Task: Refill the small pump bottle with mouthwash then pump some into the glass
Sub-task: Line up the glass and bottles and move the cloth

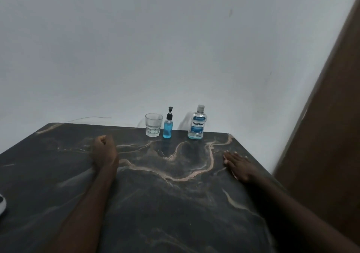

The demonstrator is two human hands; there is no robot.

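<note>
At the far edge of the dark marble table [175, 204] stand three things in a row. A clear empty glass [153, 124] is on the left. Beside it is the small pump bottle [168, 125] with a black pump head and blue liquid filling most of it. The large mouthwash bottle [196, 123], capped, holds only a little blue liquid at its bottom. My left hand [104, 149] rests on the table as a closed fist, holding nothing. My right hand [238, 165] lies flat with fingers spread, near the table's right edge. Both hands are well short of the bottles.
A white wall rises right behind the table. A brown wooden panel [327, 126] stands at the right. A white object [2, 203] pokes in at the table's left edge. A thin wire [89, 118] runs along the wall behind the table.
</note>
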